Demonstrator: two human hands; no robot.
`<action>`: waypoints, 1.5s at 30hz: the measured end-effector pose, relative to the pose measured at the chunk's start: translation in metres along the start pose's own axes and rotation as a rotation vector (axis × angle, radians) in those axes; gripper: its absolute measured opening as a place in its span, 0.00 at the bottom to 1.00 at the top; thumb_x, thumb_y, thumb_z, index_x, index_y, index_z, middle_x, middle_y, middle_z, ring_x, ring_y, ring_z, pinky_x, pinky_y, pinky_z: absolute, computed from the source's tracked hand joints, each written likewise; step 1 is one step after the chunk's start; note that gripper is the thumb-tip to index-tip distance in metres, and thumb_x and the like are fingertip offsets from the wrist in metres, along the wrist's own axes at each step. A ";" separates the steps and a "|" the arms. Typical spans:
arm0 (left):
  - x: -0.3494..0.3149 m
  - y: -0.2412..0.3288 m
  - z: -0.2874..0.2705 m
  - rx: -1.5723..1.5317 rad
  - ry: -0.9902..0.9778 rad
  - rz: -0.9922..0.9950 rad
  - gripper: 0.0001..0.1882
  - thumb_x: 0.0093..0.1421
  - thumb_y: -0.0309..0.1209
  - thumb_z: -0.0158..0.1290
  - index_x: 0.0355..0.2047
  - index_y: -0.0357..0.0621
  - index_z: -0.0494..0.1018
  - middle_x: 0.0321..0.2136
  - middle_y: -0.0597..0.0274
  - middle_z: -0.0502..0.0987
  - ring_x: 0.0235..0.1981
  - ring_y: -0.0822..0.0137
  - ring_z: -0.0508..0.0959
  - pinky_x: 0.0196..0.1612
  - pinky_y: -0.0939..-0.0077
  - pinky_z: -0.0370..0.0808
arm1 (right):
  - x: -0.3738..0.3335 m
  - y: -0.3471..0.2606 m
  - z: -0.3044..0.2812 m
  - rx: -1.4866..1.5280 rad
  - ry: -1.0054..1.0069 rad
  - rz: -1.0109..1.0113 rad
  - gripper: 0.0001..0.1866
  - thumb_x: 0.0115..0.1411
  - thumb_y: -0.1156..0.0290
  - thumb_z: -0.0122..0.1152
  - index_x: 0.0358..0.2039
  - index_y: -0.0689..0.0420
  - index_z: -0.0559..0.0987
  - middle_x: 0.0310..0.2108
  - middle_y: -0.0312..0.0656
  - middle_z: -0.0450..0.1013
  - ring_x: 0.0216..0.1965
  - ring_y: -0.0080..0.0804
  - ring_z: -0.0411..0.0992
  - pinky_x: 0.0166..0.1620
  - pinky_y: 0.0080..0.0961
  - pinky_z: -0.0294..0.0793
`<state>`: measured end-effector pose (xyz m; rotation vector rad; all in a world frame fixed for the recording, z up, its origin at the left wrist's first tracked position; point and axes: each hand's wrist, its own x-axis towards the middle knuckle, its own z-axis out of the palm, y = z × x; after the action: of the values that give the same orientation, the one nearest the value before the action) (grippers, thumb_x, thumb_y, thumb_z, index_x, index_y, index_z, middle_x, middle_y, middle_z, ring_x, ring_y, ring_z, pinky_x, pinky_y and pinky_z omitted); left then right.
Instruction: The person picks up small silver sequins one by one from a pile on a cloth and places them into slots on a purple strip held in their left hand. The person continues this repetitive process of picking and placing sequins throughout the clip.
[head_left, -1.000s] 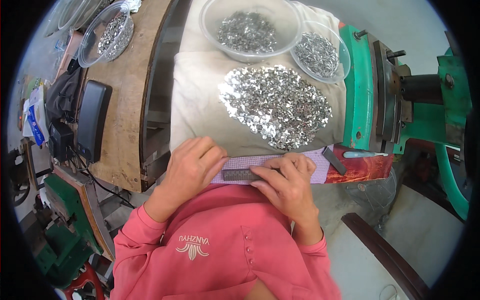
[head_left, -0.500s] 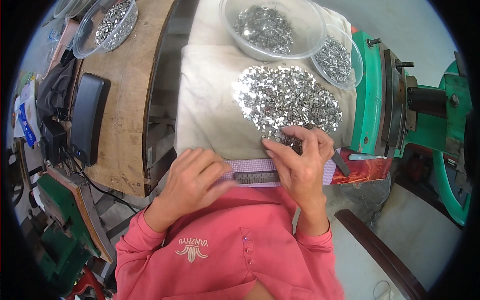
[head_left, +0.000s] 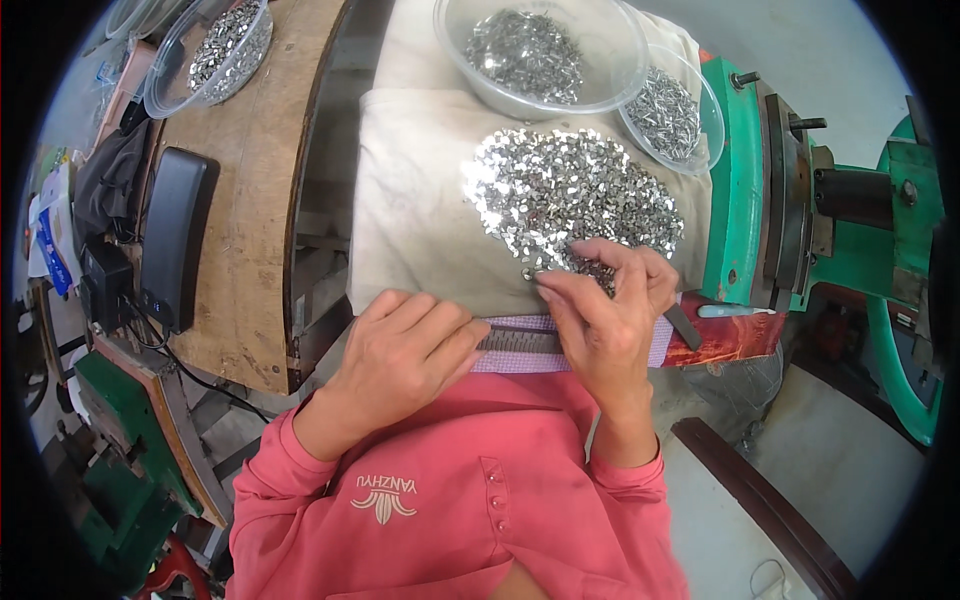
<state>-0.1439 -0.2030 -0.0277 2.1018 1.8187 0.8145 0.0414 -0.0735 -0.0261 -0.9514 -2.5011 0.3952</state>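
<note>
- The right hand [head_left: 605, 315] lay at the near edge of the heap of small shiny silver metal pieces [head_left: 570, 195], which was spread on a cream cloth [head_left: 415, 190]. Its fingers were curled and bunched, tips pressed into the nearest pieces as if pinching some; whether any were actually gripped could not be told.
- The left hand [head_left: 405, 355] rested palm down, fingers loosely bent, pressing on the left end of a narrow lilac checked strip [head_left: 520, 355] that carried a dark grey metal bar [head_left: 525, 341].
- The strip's long axis ran left to right across the person's front, at the near edge of the cloth, just above the pink sleeves.
- The heap lay straight ahead of the strip, on its far side, and leaned toward the person's right. The right hand was therefore the nearer one, touching the heap, while the left hand was apart from it, with bare cloth between.
- From the right hand, the open middle of the bar lay just behind and to the left, between the two hands.
- Beyond the heap stood a large clear plastic bowl [head_left: 600, 95] and a smaller clear bowl [head_left: 705, 135], both holding similar pieces.
- A green machine [head_left: 735, 190] stood to the right, and a wooden bench [head_left: 240, 250] to the left.
</note>
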 end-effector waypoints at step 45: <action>0.036 -0.018 0.019 -0.049 0.133 -0.099 0.07 0.54 0.28 0.61 0.30 0.45 0.73 0.28 0.62 0.68 0.31 0.61 0.73 0.34 0.67 0.69 | -0.032 -0.019 0.000 0.077 -0.028 -0.034 0.10 0.45 0.69 0.76 0.30 0.44 0.85 0.42 0.29 0.75 0.47 0.38 0.63 0.52 0.34 0.54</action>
<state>-0.1457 -0.1616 -0.0433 1.9529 1.9310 0.9836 0.0520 -0.1086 -0.0278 -0.8778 -2.5037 0.4937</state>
